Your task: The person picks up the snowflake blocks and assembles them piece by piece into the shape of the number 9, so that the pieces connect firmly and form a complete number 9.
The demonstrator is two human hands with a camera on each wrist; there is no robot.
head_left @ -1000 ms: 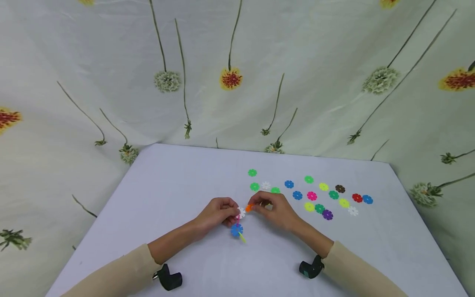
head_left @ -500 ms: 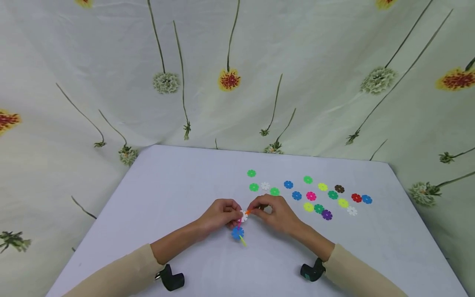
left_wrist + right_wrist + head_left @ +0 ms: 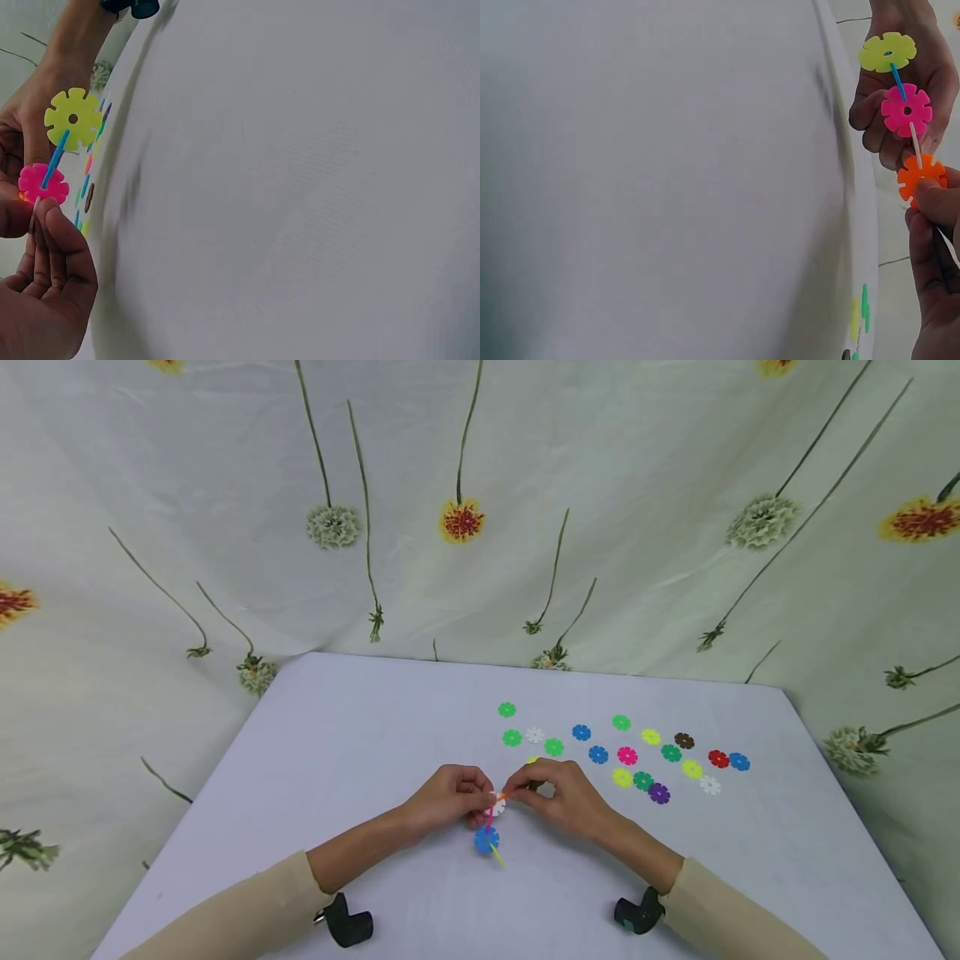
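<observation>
A chain of notched plastic discs hangs between the hands, each slotted edgewise into its neighbour. My left hand [image 3: 450, 797] pinches the white disc [image 3: 498, 807] near its top. Below it follow the pink disc [image 3: 894, 114], the blue disc [image 3: 482, 841] and the yellow disc [image 3: 85, 124] at the free end. My right hand [image 3: 564, 795] pinches the orange disc [image 3: 931, 168] between thumb and fingers, its edge at the white disc's rim. A slim dark piece [image 3: 943, 259], seen edge-on, lies among the right fingers.
Loose notched discs lie scattered on the white table [image 3: 337, 727] beyond the right hand, including a purple disc [image 3: 659, 793], a brown disc [image 3: 684, 741] and a red disc [image 3: 718, 759]. A flower-printed cloth [image 3: 420, 577] hangs behind the table's far edge.
The orange disc has come from beside the white disc to meet its rim. Both hands and the chain have shifted slightly nearer the body, and a yellow disc now shows behind the right hand.
</observation>
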